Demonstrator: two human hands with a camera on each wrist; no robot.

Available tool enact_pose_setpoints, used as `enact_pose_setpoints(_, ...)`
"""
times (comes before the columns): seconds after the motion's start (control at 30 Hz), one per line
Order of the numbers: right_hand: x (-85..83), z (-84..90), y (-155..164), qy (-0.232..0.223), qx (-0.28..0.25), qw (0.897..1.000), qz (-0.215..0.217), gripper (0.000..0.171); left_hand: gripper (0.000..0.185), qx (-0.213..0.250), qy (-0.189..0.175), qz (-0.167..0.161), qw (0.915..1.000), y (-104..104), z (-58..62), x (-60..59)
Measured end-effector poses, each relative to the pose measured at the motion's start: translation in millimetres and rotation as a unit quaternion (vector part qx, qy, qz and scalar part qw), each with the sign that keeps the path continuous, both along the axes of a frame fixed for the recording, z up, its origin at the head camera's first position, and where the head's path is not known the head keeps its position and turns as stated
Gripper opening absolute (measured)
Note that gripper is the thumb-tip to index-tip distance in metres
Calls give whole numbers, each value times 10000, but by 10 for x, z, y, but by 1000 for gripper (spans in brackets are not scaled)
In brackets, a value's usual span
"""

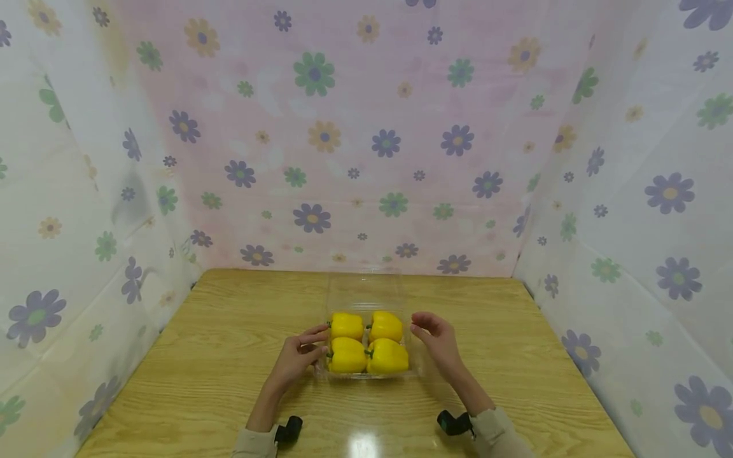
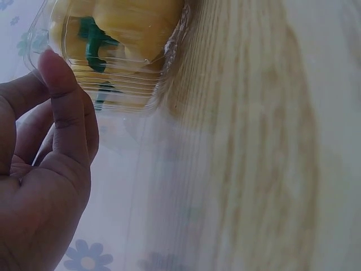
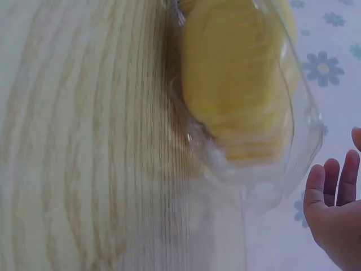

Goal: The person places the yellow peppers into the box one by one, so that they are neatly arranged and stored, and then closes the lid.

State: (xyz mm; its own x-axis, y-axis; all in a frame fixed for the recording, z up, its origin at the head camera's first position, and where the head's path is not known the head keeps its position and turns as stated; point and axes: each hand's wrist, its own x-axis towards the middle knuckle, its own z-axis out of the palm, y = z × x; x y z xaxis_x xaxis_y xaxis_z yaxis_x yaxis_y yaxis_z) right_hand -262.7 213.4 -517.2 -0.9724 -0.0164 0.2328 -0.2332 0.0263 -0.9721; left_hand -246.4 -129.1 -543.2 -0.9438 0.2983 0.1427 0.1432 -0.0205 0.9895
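Resting on table: a clear plastic clamshell box [image 1: 366,369] sits at the near middle of the wooden table [image 1: 229,356], with its transparent lid [image 1: 364,289] standing open at the 12 o'clock side.
Content: four yellow bell peppers [image 1: 368,343] lie in the box in two rows of two, touching each other, their green stems pointing to 9 o'clock.
Left hand: the left hand [image 1: 298,356] is at the 9 o'clock side of the box; its fingers are gently bent and the fingertips touch the box wall, but they do not close around it.
Left wrist view: the thumb [image 2: 65,107] is straight, its tip just at the edge of the box [image 2: 113,62], and a green stem [image 2: 96,42] shows through the plastic.
Right hand: the right hand [image 1: 438,340] is at the 3 o'clock side, just beside the box, fingers loosely curved and holding nothing.
Right wrist view: the fingers [image 3: 333,186] are straight and apart from the box [image 3: 265,141]; a small gap is visible.
Surroundings: a flower-printed cloth [image 1: 355,140] covers the walls at 9, 12 and 3 o'clock of the table.
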Motion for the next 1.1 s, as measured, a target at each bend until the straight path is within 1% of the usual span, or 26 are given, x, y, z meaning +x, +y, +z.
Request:
enact_pose_setpoints(0.13,-97,-34,65,-243,-118,9995,-145,29,39,-4,0,-2,10000,-4,-2,-2)
enact_pose_setpoints(0.2,-151,-52,95,-409,-103,9989,-198,31,39,-7,-4,-10,10000,-5,-9,-7)
enact_pose_setpoints(0.3,-234,-70,141,-654,24,9977,-166,35,39,-29,6,-5,10000,-5,-14,-15)
enact_pose_setpoints(0.5,-403,-101,229,-982,295,9946,186,47,39,-113,38,22,9999,-5,-28,-31)
enact_pose_setpoints(0.6,-483,-124,261,-1091,375,9925,403,49,39,-93,2,14,10000,-13,-34,-28)
enact_pose_setpoints(0.73,-586,-133,284,-1106,556,9905,592,50,39,-1,-61,-6,10000,-10,-30,-16)
enact_pose_setpoints(0.9,-689,-101,249,-1194,859,9857,823,53,39,-53,-74,51,9999,-5,-21,-17)
enact_pose_setpoints(1.0,-739,-97,215,-1297,928,9833,876,54,38,-50,-82,59,9999,-5,-30,-20)
enact_pose_setpoints(1.1,-770,-106,190,-1289,1022,9828,834,54,38,-24,-67,37,10000,-5,-36,-23)
